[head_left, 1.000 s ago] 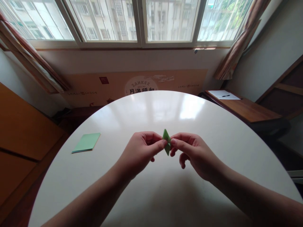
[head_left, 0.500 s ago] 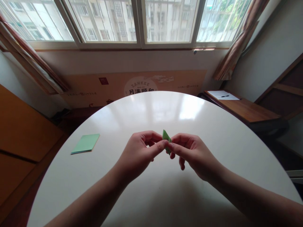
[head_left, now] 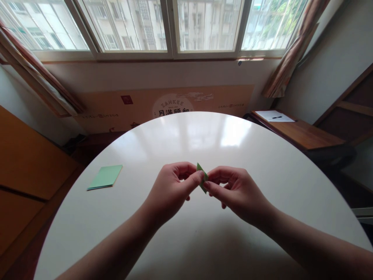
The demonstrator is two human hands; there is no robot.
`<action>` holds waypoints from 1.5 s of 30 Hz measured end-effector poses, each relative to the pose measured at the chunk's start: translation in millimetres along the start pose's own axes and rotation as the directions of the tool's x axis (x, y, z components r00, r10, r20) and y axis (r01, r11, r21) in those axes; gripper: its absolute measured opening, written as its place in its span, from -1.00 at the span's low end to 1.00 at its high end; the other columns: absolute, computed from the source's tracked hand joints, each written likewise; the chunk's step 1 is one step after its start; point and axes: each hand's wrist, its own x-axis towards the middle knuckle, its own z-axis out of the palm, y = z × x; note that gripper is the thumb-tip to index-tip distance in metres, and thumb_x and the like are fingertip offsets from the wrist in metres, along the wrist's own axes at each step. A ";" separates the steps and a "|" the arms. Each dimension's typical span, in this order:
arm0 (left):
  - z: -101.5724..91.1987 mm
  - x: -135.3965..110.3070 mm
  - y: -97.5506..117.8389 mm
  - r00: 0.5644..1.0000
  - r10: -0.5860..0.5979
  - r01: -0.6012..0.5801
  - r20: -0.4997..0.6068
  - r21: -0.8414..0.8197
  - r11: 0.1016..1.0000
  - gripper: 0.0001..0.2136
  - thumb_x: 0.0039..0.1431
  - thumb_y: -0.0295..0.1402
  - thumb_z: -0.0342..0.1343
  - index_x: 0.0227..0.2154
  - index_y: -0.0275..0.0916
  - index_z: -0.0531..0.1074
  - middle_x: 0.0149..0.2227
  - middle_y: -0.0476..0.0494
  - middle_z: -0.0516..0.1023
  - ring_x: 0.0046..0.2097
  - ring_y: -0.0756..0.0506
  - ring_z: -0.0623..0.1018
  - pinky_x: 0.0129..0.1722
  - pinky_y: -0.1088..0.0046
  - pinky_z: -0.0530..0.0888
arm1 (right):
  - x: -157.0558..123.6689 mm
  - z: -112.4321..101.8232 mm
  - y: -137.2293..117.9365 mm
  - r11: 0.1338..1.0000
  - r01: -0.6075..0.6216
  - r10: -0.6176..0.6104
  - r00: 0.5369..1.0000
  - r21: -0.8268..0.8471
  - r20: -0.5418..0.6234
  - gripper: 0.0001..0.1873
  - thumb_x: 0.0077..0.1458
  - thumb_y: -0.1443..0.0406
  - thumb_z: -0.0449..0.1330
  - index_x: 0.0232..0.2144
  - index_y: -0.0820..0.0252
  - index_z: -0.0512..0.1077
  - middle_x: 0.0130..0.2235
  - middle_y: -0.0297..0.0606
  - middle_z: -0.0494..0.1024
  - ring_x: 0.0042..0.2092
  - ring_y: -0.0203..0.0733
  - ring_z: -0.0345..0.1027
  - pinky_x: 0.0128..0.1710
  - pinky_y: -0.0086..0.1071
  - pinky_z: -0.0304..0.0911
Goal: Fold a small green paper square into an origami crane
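Note:
A small piece of folded green paper (head_left: 199, 168) is held above the middle of the white round table (head_left: 140, 155). My left hand (head_left: 175, 190) pinches it from the left between thumb and fingers. From the other side, my right hand (head_left: 237, 188) grips its right edge, thumb tip close to the left thumb. The paper stands tilted, with a pointed top and a lower corner showing below the thumbs. My fingertips hide much of its middle.
A stack of light green square paper (head_left: 105, 176) lies on the table's left side. Beyond the right edge, a wooden side table (head_left: 317, 134) bears a white sheet (head_left: 264, 116) and a pen (head_left: 276, 117). Curtains and a window are behind.
The folded paper has shifted slightly left and turned in my fingers. My right thumb has moved a little lower on it, and the right hand sits slightly closer to the left.

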 end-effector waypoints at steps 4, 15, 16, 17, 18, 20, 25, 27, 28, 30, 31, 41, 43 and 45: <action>1.6 -2.7 1.9 0.999 0.023 -0.020 -0.034 0.097 0.995 -0.81 0.13 -0.40 0.12 -0.58 -0.29 0.46 -0.61 0.05 0.40 -0.56 0.06 0.37 -0.59 0.59 0.34 | -1.1 1.5 -0.4 1.000 -0.023 0.023 1.000 -0.001 0.002 -0.83 0.07 0.21 0.36 -0.37 0.21 0.58 -0.45 -0.27 0.55 -0.46 -0.27 0.36 -0.60 -0.48 0.22; -1.2 2.5 -1.9 1.000 -0.029 0.029 0.012 -0.054 0.998 -0.83 0.13 -0.30 0.20 -0.48 -0.29 0.53 -0.57 0.02 0.46 -0.55 0.05 0.38 -0.61 0.60 0.36 | 0.7 0.0 2.2 0.983 -0.158 0.155 0.987 0.097 0.032 -0.78 0.05 0.16 0.37 -0.38 0.22 0.55 -0.43 -0.23 0.55 -0.43 -0.21 0.39 -0.67 -0.50 0.21; -2.3 2.5 -1.8 1.000 -0.021 0.022 0.016 -0.059 0.998 -0.81 0.14 -0.27 0.19 -0.46 -0.29 0.55 -0.55 -0.01 0.47 -0.53 0.04 0.39 -0.62 0.60 0.36 | 1.0 -0.5 2.5 0.980 -0.165 0.163 0.986 0.110 0.030 -0.78 0.05 0.16 0.36 -0.38 0.22 0.55 -0.44 -0.23 0.55 -0.43 -0.20 0.39 -0.67 -0.50 0.21; -3.4 2.3 -1.7 1.000 -0.014 0.015 0.022 -0.067 0.998 -0.79 0.16 -0.26 0.18 -0.44 -0.30 0.57 -0.54 -0.03 0.48 -0.51 0.03 0.40 -0.62 0.60 0.37 | 1.2 -0.9 2.6 0.977 -0.173 0.171 0.985 0.128 0.028 -0.78 0.04 0.16 0.36 -0.38 0.22 0.55 -0.44 -0.24 0.54 -0.43 -0.20 0.39 -0.67 -0.50 0.21; -4.5 2.2 -1.7 1.000 -0.007 0.010 0.030 -0.077 0.997 -0.78 0.16 -0.25 0.17 -0.42 -0.30 0.58 -0.52 -0.05 0.49 -0.49 0.01 0.41 -0.62 0.60 0.37 | 1.4 -1.2 2.5 0.973 -0.179 0.177 0.984 0.146 0.027 -0.78 0.03 0.17 0.37 -0.39 0.22 0.55 -0.45 -0.24 0.53 -0.43 -0.20 0.39 -0.67 -0.51 0.21; -6.3 1.9 -1.8 0.998 -0.004 0.009 0.057 -0.086 0.996 -0.79 0.16 -0.26 0.18 -0.36 -0.31 0.61 -0.49 -0.08 0.52 -0.45 -0.01 0.42 -0.63 0.60 0.38 | 1.7 -2.0 1.9 0.965 -0.185 0.183 0.983 0.185 0.027 -0.79 0.01 0.18 0.39 -0.40 0.22 0.55 -0.46 -0.25 0.52 -0.42 -0.21 0.38 -0.67 -0.51 0.21; -7.9 1.6 -2.6 0.995 -0.023 0.025 0.097 -0.026 0.999 -0.86 0.10 -0.35 0.25 -0.31 -0.28 0.62 -0.49 -0.07 0.56 -0.50 0.02 0.41 -0.64 0.61 0.38 | 2.2 -3.2 0.9 0.954 -0.177 0.173 0.984 0.240 0.040 -0.79 0.00 0.19 0.39 -0.41 0.23 0.56 -0.47 -0.25 0.52 -0.42 -0.23 0.36 -0.65 -0.52 0.20; -7.5 1.8 -2.6 0.996 -0.029 0.030 0.089 -0.012 0.999 -0.88 0.10 -0.34 0.25 -0.36 -0.29 0.62 -0.52 -0.05 0.54 -0.53 0.03 0.39 -0.65 0.61 0.38 | 2.2 -3.2 1.0 0.954 -0.181 0.176 0.984 0.240 0.041 -0.77 0.01 0.17 0.39 -0.42 0.23 0.55 -0.47 -0.25 0.53 -0.43 -0.23 0.36 -0.65 -0.51 0.20; -7.2 2.0 -2.4 0.996 -0.032 0.033 0.084 -0.008 0.999 -0.88 0.10 -0.33 0.25 -0.38 -0.29 0.61 -0.53 -0.05 0.54 -0.54 0.03 0.39 -0.65 0.61 0.37 | 2.2 -3.2 1.1 0.954 -0.185 0.180 0.983 0.237 0.040 -0.77 0.01 0.16 0.39 -0.43 0.23 0.55 -0.47 -0.25 0.53 -0.44 -0.23 0.36 -0.65 -0.51 0.20; -6.4 2.4 -1.8 0.996 -0.039 0.040 0.076 -0.002 0.999 -0.85 0.11 -0.30 0.25 -0.42 -0.29 0.60 -0.55 -0.05 0.54 -0.55 0.04 0.38 -0.65 0.61 0.37 | 1.9 -3.0 1.5 0.954 -0.194 0.191 0.981 0.229 0.036 -0.76 -0.01 0.16 0.40 -0.45 0.23 0.54 -0.47 -0.25 0.54 -0.44 -0.23 0.36 -0.64 -0.50 0.20; -5.9 2.6 -1.4 0.997 -0.042 0.042 0.072 0.003 0.999 -0.84 0.12 -0.29 0.25 -0.43 -0.29 0.59 -0.55 -0.05 0.54 -0.56 0.04 0.38 -0.64 0.61 0.37 | 1.8 -2.8 1.8 0.954 -0.198 0.194 0.980 0.225 0.038 -0.77 -0.02 0.17 0.41 -0.45 0.23 0.54 -0.47 -0.24 0.54 -0.44 -0.23 0.36 -0.64 -0.49 0.20; -4.9 1.6 -0.1 0.996 -0.073 0.072 0.048 0.032 0.997 -0.86 0.11 -0.36 0.19 -0.49 -0.30 0.54 -0.60 0.03 0.43 -0.57 0.07 0.34 -0.66 0.63 0.34 | 5.0 -3.8 2.3 0.975 -0.140 0.135 0.990 0.172 0.038 -0.72 0.09 0.11 0.32 -0.38 0.23 0.54 -0.42 -0.22 0.54 -0.36 -0.18 0.40 -0.64 -0.50 0.25; -5.0 2.0 -1.2 0.994 -0.093 0.089 0.066 0.047 0.995 -0.85 0.10 -0.34 0.21 -0.50 -0.31 0.54 -0.60 0.03 0.42 -0.58 0.07 0.33 -0.66 0.63 0.34 | 6.1 -5.0 2.5 0.974 -0.133 0.130 0.991 0.183 0.028 -0.77 0.08 0.15 0.33 -0.38 0.23 0.53 -0.43 -0.24 0.52 -0.36 -0.18 0.39 -0.65 -0.51 0.25; -4.5 1.9 -2.5 0.990 -0.110 0.103 0.094 0.070 0.992 -0.85 0.09 -0.34 0.21 -0.50 -0.31 0.54 -0.60 0.03 0.42 -0.57 0.07 0.34 -0.65 0.62 0.34 | 6.6 -5.6 2.9 0.971 -0.142 0.138 0.990 0.190 0.035 -0.81 0.05 0.20 0.34 -0.39 0.23 0.52 -0.46 -0.27 0.49 -0.40 -0.22 0.36 -0.65 -0.52 0.25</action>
